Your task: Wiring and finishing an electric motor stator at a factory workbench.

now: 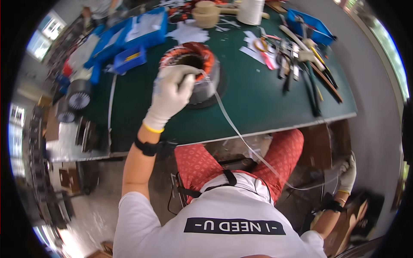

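A motor stator (201, 92) with orange-red windings (208, 60) around its bore sits on a dark round base on the green table (258, 103). At the near edge of its windings is my left hand (172, 88), in a white glove, its fingers pinched on a flat white tape (228, 119). The tape runs slack from there over the table edge, across my lap and out to the right. Low on that side, my right hand (347, 173), also gloved, is closed on the tape's far stretch, beside a brown box (318, 146).
Pliers, scissors (260, 45) and other hand tools lie at the table's right, near a blue tray (309, 28). Blue bins (144, 30) with paper stand at the back left. A white spool (250, 12) and a tan roll (205, 15) stand at the back.
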